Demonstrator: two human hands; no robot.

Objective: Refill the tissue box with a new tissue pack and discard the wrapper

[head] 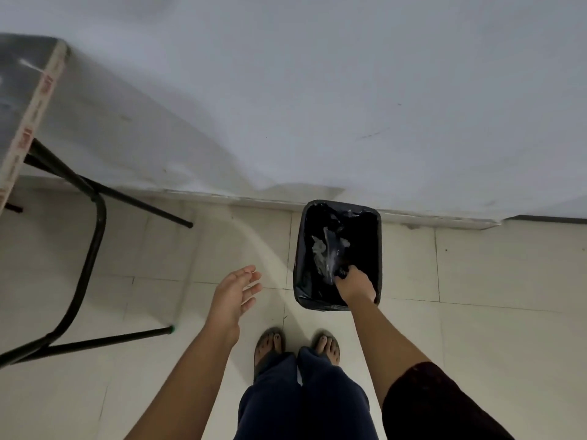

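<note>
Right hand (352,285): your grip pinches wrapper (324,252) inside bin (297,265), centre.
Left hand (233,293): spread, empty.
Handling: likely light, slippery; pinch bunched folds.

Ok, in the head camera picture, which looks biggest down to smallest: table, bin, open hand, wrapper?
1. table, though partly cut off
2. bin
3. left hand and wrapper look close; the hand is nearer the camera, so I won't rank them
</note>
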